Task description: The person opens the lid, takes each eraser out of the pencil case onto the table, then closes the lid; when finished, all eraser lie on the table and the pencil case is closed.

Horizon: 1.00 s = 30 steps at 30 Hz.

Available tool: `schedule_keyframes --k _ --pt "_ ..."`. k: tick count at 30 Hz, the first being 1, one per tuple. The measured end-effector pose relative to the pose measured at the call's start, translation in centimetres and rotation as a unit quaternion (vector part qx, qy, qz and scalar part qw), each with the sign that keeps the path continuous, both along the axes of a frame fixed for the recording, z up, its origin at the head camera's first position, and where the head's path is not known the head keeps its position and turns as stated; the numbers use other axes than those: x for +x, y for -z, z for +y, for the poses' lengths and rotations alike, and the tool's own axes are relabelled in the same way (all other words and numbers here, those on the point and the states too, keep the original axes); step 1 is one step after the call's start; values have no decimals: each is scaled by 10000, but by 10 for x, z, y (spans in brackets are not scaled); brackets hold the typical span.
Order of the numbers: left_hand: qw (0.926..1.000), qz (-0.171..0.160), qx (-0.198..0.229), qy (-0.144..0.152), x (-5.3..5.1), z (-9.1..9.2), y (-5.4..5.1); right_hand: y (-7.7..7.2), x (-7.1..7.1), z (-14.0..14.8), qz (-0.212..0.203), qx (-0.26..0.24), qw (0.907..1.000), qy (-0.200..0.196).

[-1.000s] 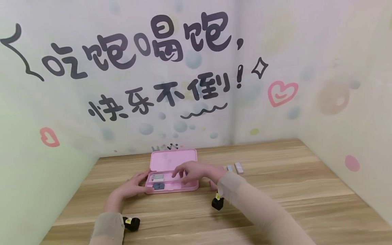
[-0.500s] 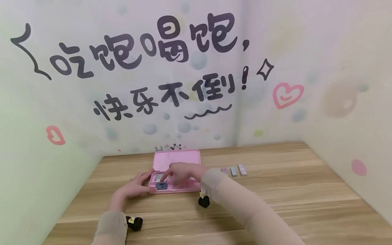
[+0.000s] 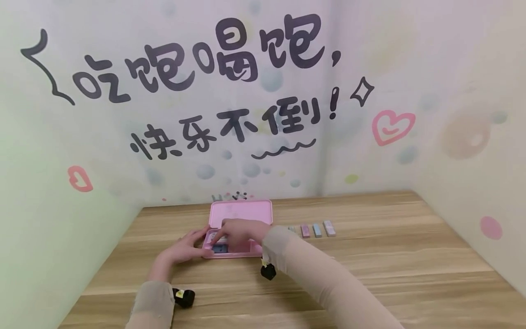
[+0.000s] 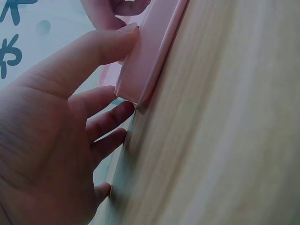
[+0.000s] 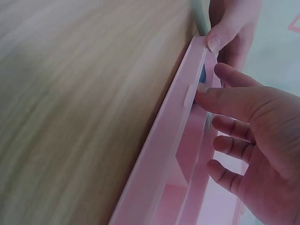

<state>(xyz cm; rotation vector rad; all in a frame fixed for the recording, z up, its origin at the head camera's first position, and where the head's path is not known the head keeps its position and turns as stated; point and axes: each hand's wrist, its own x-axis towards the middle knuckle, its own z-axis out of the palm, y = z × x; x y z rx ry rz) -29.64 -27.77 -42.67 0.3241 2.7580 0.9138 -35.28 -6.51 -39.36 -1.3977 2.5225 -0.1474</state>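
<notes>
An open pink pencil case (image 3: 236, 256) lies on the table with its lid (image 3: 240, 212) raised behind it. The left hand (image 3: 182, 249) holds the case's left end, its thumb (image 4: 124, 42) on the front rim and index finger at the end wall. In the case's front left part sits a dark blue block (image 3: 219, 248), kind unclear. The right hand (image 3: 238, 233) reaches in from the right, its index finger near that block. In the right wrist view its thumb (image 5: 227, 101) touches the front rim beside the block, with the other fingers spread. A pale piece behind is mostly covered.
Right of the case stand several small blocks in a row: a purple-pink one (image 3: 305, 230), a light blue one (image 3: 317, 230), a pale lilac one (image 3: 329, 228), and one partly behind the sleeve. A printed wall rises behind the wooden table (image 3: 230, 292).
The right hand has moved left from the case's middle to the dark blue block at its left end. The left hand stays at the case's end. The head view has shifted slightly.
</notes>
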Motion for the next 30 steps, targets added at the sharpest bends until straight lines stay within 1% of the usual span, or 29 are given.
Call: schedule_keyframes --k 8,14,22,30 --pt "10000 -9 24 37 0 0 0 2 0 -3 -18 63 10000 40" --pt "10000 55 32 53 -1 -2 2 4 0 -3 -25 -8 10000 63" --pt "10000 43 29 60 -2 -1 2 7 0 -3 -74 -121 9998 126" --pt "9999 87 11 91 -1 -2 1 5 0 -4 -30 40 10000 39"
